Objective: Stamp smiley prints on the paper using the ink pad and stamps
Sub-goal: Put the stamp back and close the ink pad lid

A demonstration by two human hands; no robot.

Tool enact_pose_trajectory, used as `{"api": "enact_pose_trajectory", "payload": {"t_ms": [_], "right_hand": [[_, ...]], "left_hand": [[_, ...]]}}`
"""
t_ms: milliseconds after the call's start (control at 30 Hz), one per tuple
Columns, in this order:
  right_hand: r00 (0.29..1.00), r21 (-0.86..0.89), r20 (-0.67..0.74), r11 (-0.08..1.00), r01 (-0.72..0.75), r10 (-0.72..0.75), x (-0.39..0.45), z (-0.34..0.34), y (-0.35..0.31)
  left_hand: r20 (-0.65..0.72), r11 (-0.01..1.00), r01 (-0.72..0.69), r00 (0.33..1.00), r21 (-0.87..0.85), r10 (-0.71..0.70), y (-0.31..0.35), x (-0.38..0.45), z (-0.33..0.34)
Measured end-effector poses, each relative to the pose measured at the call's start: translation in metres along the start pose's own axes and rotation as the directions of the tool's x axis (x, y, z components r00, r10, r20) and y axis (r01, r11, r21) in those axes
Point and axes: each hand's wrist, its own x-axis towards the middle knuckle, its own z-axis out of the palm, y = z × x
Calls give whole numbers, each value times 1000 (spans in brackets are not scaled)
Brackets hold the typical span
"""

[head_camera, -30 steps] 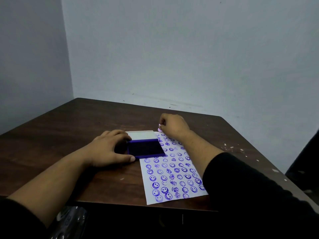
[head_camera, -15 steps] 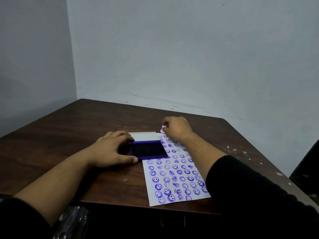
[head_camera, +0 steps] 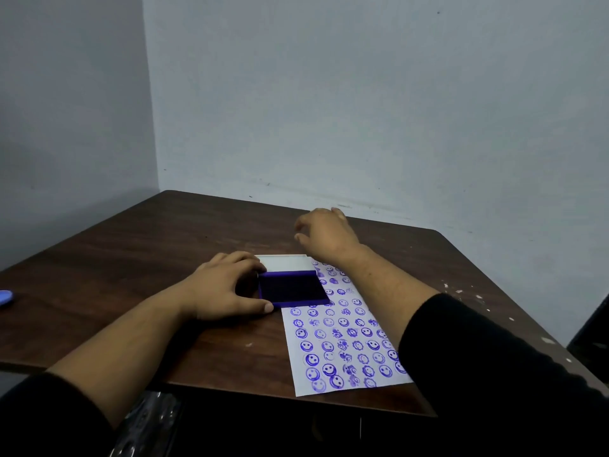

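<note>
The white paper [head_camera: 330, 391] lies on the table's near right part, covered with rows of purple smiley prints. An open purple ink pad [head_camera: 292, 290] rests at the paper's far left corner, its pale lid [head_camera: 284, 262] lying flat behind it. My left hand [head_camera: 224, 285] grips the pad's left side, thumb on its near edge. Beyond the paper's far end, my right hand [head_camera: 328, 235] hovers above the table, blurred, with thumb and fingers apart. No stamp shows in it or anywhere on the table.
The dark wooden table [head_camera: 158, 245] stands in a corner, with walls close behind and to the left. A small blue object [head_camera: 5, 298] lies at the far left edge. White paint flecks dot the right side. A dark shape [head_camera: 590, 328] stands off the right edge.
My right hand has lifted off the paper's far end and moved away from me. The pink stamp seen at its fingertips earlier no longer shows. My left hand stays on the ink pad.
</note>
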Motion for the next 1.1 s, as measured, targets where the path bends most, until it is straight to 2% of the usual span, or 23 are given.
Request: {"api": "enact_pose_trajectory", "payload": {"t_ms": [200,300,600,833,1100], "right_hand": [[979,-13,201,1000,21,-18,4,9,-13],[967,-2,253,1000,30,-28,3,14,-14],[974,28,225,1000,14,-20,-3,14,-21],[980,11,201,1000,8,-10,-4,8,-24],[997,-36,49,998,55,-53,-15,-9,-25]], "left_hand": [[7,1000,5,1000,10,-5,-1,0,0],[7,1000,3,1000,19,-3,-2,1,1],[28,1000,3,1000,26,-4,0,-1,-1],[-7,999,1,1000,-45,-1,2,-2,-1],[-54,987,-7,999,-158,-2,0,-6,0]]}}
